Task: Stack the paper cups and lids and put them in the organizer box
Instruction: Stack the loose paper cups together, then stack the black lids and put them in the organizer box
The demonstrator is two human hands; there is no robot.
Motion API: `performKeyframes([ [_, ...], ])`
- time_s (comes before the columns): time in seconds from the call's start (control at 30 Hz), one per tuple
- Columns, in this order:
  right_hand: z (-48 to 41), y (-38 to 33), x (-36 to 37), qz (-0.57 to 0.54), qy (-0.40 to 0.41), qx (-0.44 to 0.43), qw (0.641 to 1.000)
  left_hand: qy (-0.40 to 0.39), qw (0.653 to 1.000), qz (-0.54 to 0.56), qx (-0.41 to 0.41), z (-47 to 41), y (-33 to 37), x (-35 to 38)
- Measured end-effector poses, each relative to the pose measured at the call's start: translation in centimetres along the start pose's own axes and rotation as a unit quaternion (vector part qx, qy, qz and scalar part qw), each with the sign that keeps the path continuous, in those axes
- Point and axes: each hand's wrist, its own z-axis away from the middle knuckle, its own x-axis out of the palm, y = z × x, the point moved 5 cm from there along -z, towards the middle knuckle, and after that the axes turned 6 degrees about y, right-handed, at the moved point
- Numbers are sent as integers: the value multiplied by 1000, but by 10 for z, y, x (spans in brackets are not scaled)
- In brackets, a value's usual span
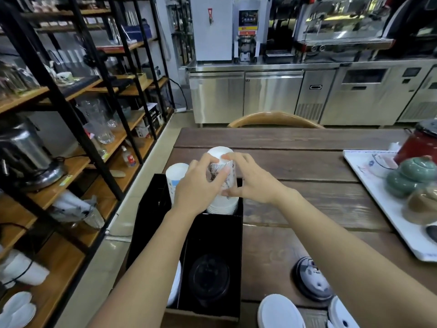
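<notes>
White lid (280, 312), both hands gripping cup stack (222, 183)

both bare forearms extend forward from the lower frame edge and converge near frame centre. left hand (198, 185): back of hand toward the camera, fingers curled, thumb pointing up and to the right across the front of the paper cup stack (222, 181). right hand (250, 181): wrist bent inward, fingers spread, upper fingertips pressed on the stack's top rim, lower fingers against its side. both hands are closed around the stack from opposite sides, thumbs nearly meeting.
</notes>
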Motion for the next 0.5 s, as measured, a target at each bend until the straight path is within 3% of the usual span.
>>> performKeyframes([
  [0.17, 43, 25, -10, -4, 73, 23, 997, 107, 991, -50, 60, 21, -7, 16],
  [0.27, 76, 56, -11, 10, 71, 83, 994, 162, 980, -8, 116, 42, 10, 29],
  [0.37, 113, 89, -9, 28, 84, 151, 985, 118, 976, 34, 177, 64, 34, 63],
  [0.5, 163, 125, 2, 50, 69, 252, 964, -44, 988, 27, 144, 97, 40, 128],
])
